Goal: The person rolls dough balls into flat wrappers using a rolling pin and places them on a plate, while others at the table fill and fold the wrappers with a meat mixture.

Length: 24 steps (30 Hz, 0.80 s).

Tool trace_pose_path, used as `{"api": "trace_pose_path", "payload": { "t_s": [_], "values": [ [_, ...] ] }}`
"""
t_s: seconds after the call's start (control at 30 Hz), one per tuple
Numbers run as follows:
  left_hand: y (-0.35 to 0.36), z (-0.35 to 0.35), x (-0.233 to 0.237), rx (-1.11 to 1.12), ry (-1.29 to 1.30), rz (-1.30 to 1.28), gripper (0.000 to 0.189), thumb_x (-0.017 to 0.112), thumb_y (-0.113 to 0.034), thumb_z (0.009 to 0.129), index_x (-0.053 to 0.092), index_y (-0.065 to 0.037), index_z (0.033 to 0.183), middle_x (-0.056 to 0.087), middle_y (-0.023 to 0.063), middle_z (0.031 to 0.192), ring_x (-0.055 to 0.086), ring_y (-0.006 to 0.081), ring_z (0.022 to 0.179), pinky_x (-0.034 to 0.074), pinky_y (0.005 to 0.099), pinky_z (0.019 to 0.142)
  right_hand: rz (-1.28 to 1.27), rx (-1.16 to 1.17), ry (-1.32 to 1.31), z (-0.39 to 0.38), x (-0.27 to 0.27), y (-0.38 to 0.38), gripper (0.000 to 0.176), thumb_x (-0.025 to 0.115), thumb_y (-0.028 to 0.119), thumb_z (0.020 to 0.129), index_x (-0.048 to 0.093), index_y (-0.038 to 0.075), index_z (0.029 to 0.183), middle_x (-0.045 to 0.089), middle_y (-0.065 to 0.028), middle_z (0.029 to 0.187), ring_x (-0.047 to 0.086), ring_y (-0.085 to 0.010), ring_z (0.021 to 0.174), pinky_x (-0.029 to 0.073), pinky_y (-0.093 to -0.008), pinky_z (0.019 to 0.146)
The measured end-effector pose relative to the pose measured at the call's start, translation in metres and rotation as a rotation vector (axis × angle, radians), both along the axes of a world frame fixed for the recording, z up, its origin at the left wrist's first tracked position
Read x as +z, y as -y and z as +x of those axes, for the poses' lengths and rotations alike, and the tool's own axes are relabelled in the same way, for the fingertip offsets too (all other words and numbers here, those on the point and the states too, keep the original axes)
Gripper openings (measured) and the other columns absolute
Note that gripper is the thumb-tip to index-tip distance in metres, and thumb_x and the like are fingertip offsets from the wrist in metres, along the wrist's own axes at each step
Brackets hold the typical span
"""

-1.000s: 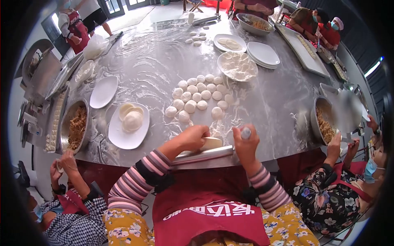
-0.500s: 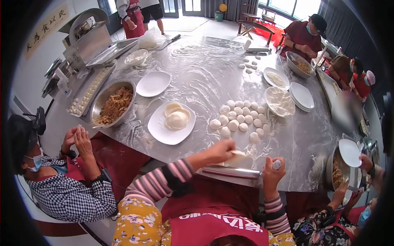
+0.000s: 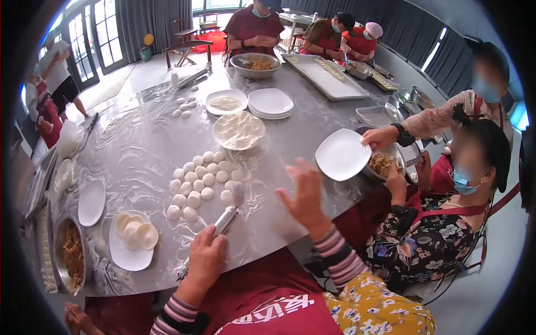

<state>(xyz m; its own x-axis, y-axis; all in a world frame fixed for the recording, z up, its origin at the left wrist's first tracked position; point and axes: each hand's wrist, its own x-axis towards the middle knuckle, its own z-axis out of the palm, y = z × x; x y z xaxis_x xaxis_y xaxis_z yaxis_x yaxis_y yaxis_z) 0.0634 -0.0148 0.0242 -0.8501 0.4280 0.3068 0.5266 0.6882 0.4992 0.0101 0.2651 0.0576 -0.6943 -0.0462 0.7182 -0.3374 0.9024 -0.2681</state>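
Observation:
My left hand [image 3: 206, 254] is closed round the near end of a metal rolling pin [image 3: 226, 219], which slants up over the floured table. My right hand [image 3: 306, 195], slightly blurred, is raised with its fingers spread and nothing in it. It is near a white square plate [image 3: 341, 155] that a co-worker's hand [image 3: 379, 137] holds out. Beyond the pin lie several small dough rounds [image 3: 199, 185]. To the left, a white plate [image 3: 132, 261] bears several flat dough wrappers [image 3: 147, 237].
A bowl of flour [image 3: 239, 132], stacked plates [image 3: 271, 102] and a plate of wrappers [image 3: 226, 95] stand further back. Filling bowls [image 3: 82, 262] are at the left and right. A seated co-worker [image 3: 430, 223] is close on my right; others work across the table.
My view has swung right. My right hand has left the rolling pin and opened; my left hand, which held a wrapper, now grips the pin. The wrapper plate shows one more wrapper.

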Motion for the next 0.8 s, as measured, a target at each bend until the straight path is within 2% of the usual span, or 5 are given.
{"api": "trace_pose_path", "payload": {
  "t_s": [0.13, 0.23, 0.37, 0.5, 0.8],
  "values": [
    [-0.006, -0.005, -0.012, 0.079, -0.143, -0.025, 0.034, 0.058, 0.001, 0.071, 0.058, -0.005, 0.105, 0.053, 0.0176, 0.114, 0.052, 0.0351, 0.103, 0.042, 0.0413, 0.090, 0.641, -0.534, 0.173, -0.003, -0.027, -0.093, 0.045, 0.058, 0.016, 0.075, 0.050, 0.004, 0.118, 0.040, -0.0189, 0.131, 0.030, -0.0404, 0.125, 0.025, -0.0517, 0.102],
    [-0.002, -0.007, -0.008, 0.045, -0.092, 0.038, 0.036, 0.056, 0.004, 0.071, 0.057, -0.004, 0.106, 0.054, 0.0175, 0.113, 0.053, 0.0344, 0.102, 0.044, 0.0405, 0.089, 0.742, -0.539, 0.156, -0.014, -0.054, -0.139, 0.037, 0.050, 0.012, 0.080, 0.053, 0.004, 0.115, 0.048, -0.0188, 0.124, 0.036, -0.0371, 0.123, 0.023, -0.0530, 0.104],
    [-0.002, -0.009, -0.009, 0.084, -0.051, 0.064, 0.038, 0.055, 0.005, 0.070, 0.057, -0.004, 0.107, 0.055, 0.0175, 0.111, 0.054, 0.0341, 0.101, 0.045, 0.0398, 0.088, 0.634, -0.279, 0.264, -0.031, -0.058, -0.165, 0.028, 0.050, 0.010, 0.079, 0.059, -0.002, 0.103, 0.062, -0.0159, 0.098, 0.056, -0.0296, 0.103, 0.035, -0.0454, 0.099],
    [-0.002, -0.010, -0.008, 0.094, -0.066, 0.057, 0.039, 0.054, 0.005, 0.070, 0.055, -0.002, 0.109, 0.056, 0.0180, 0.111, 0.055, 0.0342, 0.100, 0.046, 0.0386, 0.087, 0.650, -0.011, 0.051, -0.033, -0.073, -0.139, 0.028, 0.050, 0.006, 0.076, 0.057, -0.007, 0.099, 0.061, -0.0203, 0.098, 0.058, -0.0325, 0.098, 0.045, -0.0408, 0.088],
    [0.005, -0.009, -0.005, 0.045, 0.005, 0.095, 0.040, 0.053, 0.005, 0.071, 0.054, 0.000, 0.111, 0.055, 0.0180, 0.113, 0.054, 0.0338, 0.103, 0.046, 0.0380, 0.088, 0.524, 0.317, 0.119, 0.000, -0.052, -0.109, 0.033, 0.053, 0.003, 0.072, 0.059, -0.005, 0.104, 0.060, -0.0196, 0.104, 0.054, -0.0360, 0.105, 0.043, -0.0435, 0.091]
  ]
}}
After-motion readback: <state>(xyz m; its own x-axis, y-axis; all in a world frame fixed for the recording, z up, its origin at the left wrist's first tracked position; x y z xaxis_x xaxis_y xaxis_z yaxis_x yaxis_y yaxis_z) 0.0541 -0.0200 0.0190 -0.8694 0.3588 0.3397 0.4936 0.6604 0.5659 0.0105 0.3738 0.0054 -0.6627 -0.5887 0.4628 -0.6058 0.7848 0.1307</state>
